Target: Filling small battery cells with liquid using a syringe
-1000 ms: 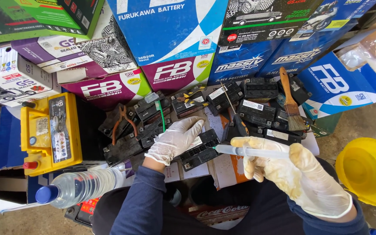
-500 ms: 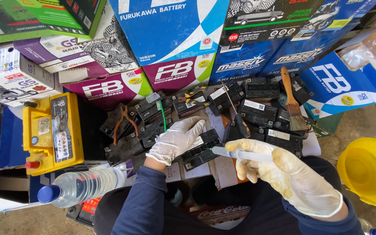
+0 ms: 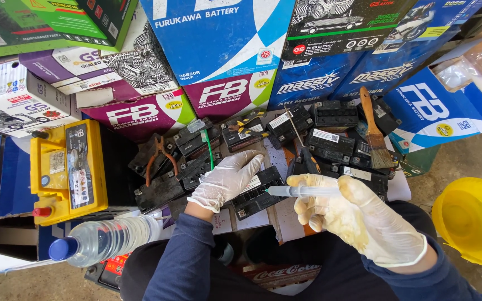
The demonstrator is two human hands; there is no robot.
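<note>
Right hand [image 3: 358, 217], stained glove: grip closed around a clear syringe [image 3: 302, 191], held level, tip pointing left over a small black battery [image 3: 255, 192]. Syringe contents can't tell. Left hand [image 3: 227, 179], white glove: fingers spread flat, pressing on that battery, clamped on nothing. More small black batteries [image 3: 330, 139] packed just behind it. Clear plastic bottle [image 3: 104, 241], blue cap, lies on its side lower left, partly filled with clear liquid. Yellow battery [image 3: 68, 170] at left. Paintbrush [image 3: 374, 131] rests on the batteries. Yellow funnel [image 3: 472, 220] on the floor at right.
</note>
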